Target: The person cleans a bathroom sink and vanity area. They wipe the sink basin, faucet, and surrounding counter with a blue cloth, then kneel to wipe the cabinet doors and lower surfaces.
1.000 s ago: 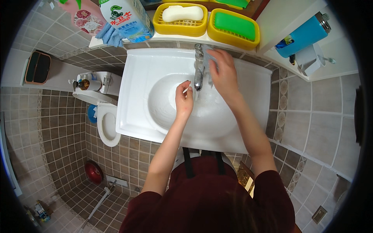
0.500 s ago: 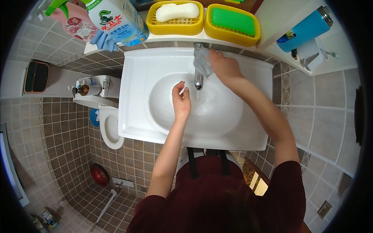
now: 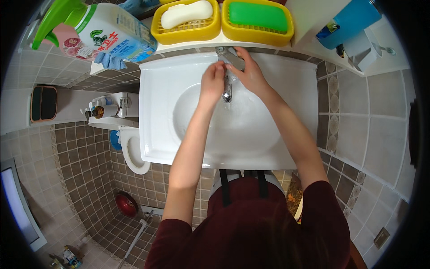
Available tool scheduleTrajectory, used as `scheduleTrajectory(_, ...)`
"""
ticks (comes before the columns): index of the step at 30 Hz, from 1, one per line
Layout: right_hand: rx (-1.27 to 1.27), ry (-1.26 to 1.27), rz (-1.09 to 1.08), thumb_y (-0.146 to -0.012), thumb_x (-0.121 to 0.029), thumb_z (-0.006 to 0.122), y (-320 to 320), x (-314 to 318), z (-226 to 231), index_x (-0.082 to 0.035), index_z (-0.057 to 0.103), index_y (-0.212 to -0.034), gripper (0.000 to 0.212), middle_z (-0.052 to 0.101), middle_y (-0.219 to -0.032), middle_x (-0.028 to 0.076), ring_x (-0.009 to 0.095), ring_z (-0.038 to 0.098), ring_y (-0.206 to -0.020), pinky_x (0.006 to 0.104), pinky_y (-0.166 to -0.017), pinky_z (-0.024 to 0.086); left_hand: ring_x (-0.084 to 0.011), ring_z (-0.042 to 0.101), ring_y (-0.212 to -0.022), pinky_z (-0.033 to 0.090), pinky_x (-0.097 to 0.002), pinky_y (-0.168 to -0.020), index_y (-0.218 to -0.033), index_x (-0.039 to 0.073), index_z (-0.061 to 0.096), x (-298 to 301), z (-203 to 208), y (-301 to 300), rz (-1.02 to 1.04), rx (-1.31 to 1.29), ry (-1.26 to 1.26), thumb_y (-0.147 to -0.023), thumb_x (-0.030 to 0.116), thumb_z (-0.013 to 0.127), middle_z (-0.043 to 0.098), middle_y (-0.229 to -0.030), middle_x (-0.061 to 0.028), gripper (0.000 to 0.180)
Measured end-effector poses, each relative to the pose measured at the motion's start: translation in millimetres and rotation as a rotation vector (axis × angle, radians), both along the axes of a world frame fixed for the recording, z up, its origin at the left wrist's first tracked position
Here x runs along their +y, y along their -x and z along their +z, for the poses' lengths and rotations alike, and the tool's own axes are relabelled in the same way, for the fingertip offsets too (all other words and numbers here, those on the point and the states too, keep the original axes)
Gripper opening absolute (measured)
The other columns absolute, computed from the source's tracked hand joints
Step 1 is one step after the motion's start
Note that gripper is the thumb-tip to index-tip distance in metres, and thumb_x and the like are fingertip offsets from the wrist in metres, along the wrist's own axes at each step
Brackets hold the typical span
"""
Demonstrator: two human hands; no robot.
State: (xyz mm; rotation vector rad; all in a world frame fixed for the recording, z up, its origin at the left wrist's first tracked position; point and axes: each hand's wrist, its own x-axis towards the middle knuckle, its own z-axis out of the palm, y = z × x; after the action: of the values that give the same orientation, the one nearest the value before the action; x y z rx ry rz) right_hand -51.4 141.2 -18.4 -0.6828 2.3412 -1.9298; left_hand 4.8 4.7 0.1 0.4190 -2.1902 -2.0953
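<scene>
1. The faucet [image 3: 227, 94] was silver.
2. The sink [image 3: 154, 143] was white.
3. The 2 soap dishes [image 3: 186, 36] were yellow.
4. The left bar [image 3: 187, 14] was white, the right bar [image 3: 257, 16] green.
5. Brown tiles [image 3: 83, 152] had pale gridlines.

1. Beyond the left hand [image 3: 212, 85], we see a white soap bar [image 3: 187, 14] in a yellow dish [image 3: 186, 36].
2. Beyond the right hand [image 3: 251, 75], we see another yellow dish [image 3: 257, 38], holding a green slab [image 3: 258, 17].
3. Well left of both hands, we see a white toilet [image 3: 133, 151].
4. Well to their right, we see a blue bottle [image 3: 351, 23].
</scene>
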Motion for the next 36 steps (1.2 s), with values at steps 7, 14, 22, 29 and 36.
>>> scheduleTrajectory(7, -0.065, -0.112, -0.338, -0.071, -0.017, 0.073, 13, -44, -56, -0.003, 0.039, -0.116, 0.058, 0.054, -0.109, 0.019, 0.035, 0.056, -0.101, 0.0398, -0.083, 0.046, -0.015, 0.054, -0.096, 0.038, -0.0275, -0.089, -0.112, -0.001, 0.057, 1, 41, 29, -0.075, -0.239, 0.255, -0.092, 0.016, 0.046, 0.063, -0.101, -0.0087, 0.028)
scheduleTrajectory(14, -0.447, -0.086, -0.167, -0.076, -0.011, 0.064, -85, -39, -31, 0.0, 0.029, -0.125, 0.061, 0.056, -0.106, 0.028, 0.045, 0.055, -0.096, 0.0466, -0.081, 0.045, -0.0215, 0.06, -0.094, 0.048, -0.0307, -0.082, -0.114, -0.005, 0.049, -2, 63, 31, -0.209, -0.448, -0.446, -0.097, 0.022, 0.038, 0.059, -0.112, -0.0169, 0.033)
scheduleTrajectory(22, -0.758, 0.106, -0.1, -0.077, -0.012, 0.064, -127, -4, -95, -0.003, 0.032, -0.127, 0.06, 0.058, -0.099, 0.013, 0.026, 0.06, -0.087, 0.0366, -0.077, 0.047, -0.0305, 0.063, -0.094, 0.056, -0.0306, -0.076, -0.1, -0.013, 0.046, -9, 59, 39, -0.254, -0.377, -0.659, -0.097, 0.011, 0.036, 0.058, -0.094, -0.0199, 0.026)
scheduleTrajectory(29, -0.735, 0.417, -0.066, -0.084, -0.009, 0.057, -74, -3, -81, -0.004, 0.044, -0.114, 0.033, 0.053, -0.099, 0.005, 0.011, 0.05, -0.089, 0.0277, -0.072, 0.043, -0.0161, 0.061, -0.093, 0.048, -0.0248, -0.078, -0.122, 0.002, 0.049, -32, 35, 5, -0.066, -0.334, -0.203, -0.096, 0.014, 0.041, 0.063, -0.108, -0.0089, 0.03)
scheduleTrajectory(36, -0.059, 0.066, -0.52, -0.085, -0.003, 0.051, -4, -38, -92, -0.002, 0.051, -0.11, 0.025, 0.056, -0.104, 0.015, 0.029, 0.057, -0.09, 0.0347, -0.082, 0.045, -0.0144, 0.057, -0.099, 0.047, -0.0292, -0.084, -0.118, 0.007, 0.053, -26, -27, -25, 0.17, -0.283, -0.212, -0.096, 0.012, 0.041, 0.059, -0.112, -0.0046, 0.025)
